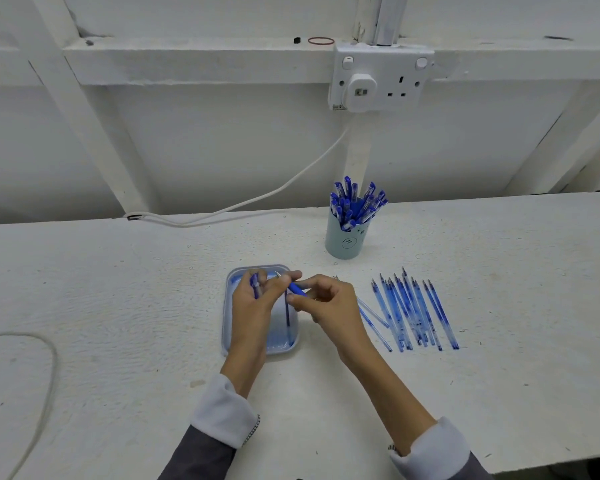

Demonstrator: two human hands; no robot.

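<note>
Holding a blue pen [296, 288] between both hands, I have it just above the far end of the light-blue tray [257, 349], its metal tip pointing far and left. My left hand [257, 303] pinches the pen close to the tip with thumb and forefinger, and its other fingers curl round a blue pen cap [255, 285] against the palm. My right hand [329, 306] grips the pen's blue rubber sleeve, fingers bent tightly around it, thumb underneath. A thin dark refill [287, 315] lies in the tray below my hands, running near to far.

To the right of the tray, a row of clear blue pen tubes [413, 313] lies on the white table [118, 306], tips pointing far, packed side by side and partly overlapping. Beyond my hands stands a pale blue cup [345, 242] crammed with capped blue pens [355, 202]. On the wall behind it a white charger [361, 91] sits in a double socket [402, 77], and its white cable [257, 199] trails down to the left along the table's far edge.
</note>
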